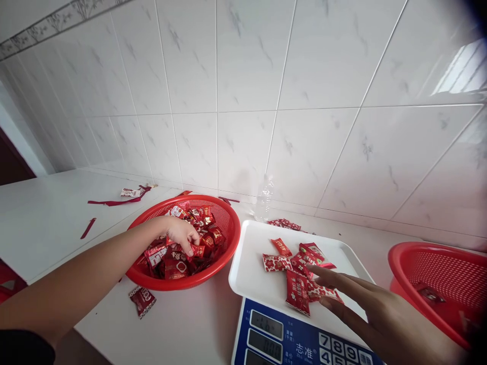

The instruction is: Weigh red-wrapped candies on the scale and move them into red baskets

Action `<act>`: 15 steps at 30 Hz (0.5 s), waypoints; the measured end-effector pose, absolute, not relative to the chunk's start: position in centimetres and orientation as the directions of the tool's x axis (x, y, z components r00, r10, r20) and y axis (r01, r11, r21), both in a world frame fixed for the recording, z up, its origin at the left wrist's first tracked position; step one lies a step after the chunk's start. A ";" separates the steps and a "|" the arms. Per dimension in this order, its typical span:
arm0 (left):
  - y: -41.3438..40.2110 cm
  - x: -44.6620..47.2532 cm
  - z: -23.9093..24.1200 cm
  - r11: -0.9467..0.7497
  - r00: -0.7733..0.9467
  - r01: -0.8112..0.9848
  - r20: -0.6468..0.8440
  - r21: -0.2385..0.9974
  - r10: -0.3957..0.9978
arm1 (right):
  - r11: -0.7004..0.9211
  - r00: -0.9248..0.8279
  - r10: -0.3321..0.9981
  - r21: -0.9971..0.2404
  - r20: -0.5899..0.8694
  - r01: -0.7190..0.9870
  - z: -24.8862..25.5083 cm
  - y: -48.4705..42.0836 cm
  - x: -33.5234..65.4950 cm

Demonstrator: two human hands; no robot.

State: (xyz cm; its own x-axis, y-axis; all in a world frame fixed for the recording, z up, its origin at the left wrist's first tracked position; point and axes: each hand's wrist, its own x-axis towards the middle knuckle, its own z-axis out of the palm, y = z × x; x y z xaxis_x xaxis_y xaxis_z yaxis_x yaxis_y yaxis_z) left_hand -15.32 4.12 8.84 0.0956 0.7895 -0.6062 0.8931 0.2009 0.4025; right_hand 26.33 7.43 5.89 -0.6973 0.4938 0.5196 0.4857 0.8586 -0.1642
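Observation:
My left hand [181, 233] reaches into a red plastic basket [232, 238] filled with red-wrapped candy packets [175, 266]. Its fingers are curled together around a small red candy packet [198, 250], partly hidden by the hand. On the right, my right hand [375, 306] hovers at the white tray [253, 235] of a digital scale [300, 344], its fingers stretched out and apart. Several red candy packets [297, 292] lie in the tray near those fingertips, some with a white floral pattern. I see no packet held in the right hand.
A second red basket [403, 252] stands at the right with a few packets inside. A clear plastic bottle [265, 197] is by the tiled wall. One loose candy packet [142, 301] and dark red strips [114, 203] lie on the white counter [45, 223].

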 end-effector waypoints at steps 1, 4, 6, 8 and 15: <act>3.8 -15.4 9.2 0.204 0.102 0.888 -0.611 0.412 0.785 | 0.860 -0.700 0.491 -0.163 0.519 0.483 5.9 7.5 26.3; 3.2 -15.8 10.0 0.221 0.107 0.862 -0.590 0.456 0.800 | 0.860 -0.703 0.495 -0.173 0.511 0.480 5.8 7.5 26.4; 3.0 -16.1 10.4 0.232 0.087 0.842 -0.548 0.486 0.832 | 0.859 -0.703 0.500 -0.185 0.505 0.478 5.7 7.5 26.4; 3.0 -16.2 10.5 0.240 0.059 0.828 -0.503 0.508 0.862 | 0.857 -0.702 0.504 -0.189 0.503 0.480 5.8 7.5 26.3; 3.2 -14.8 10.6 0.279 -0.007 0.838 -0.501 0.469 0.865 | 0.859 -0.697 0.497 -0.179 0.517 0.480 6.2 7.3 26.2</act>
State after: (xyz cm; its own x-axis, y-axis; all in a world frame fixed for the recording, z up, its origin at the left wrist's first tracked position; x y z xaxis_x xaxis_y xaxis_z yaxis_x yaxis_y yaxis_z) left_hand -14.79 3.24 10.65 -0.0075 0.8654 -0.5010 0.8382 0.2787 0.4688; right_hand 26.18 7.31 6.22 -0.6969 0.4968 0.5173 0.4798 0.8590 -0.1785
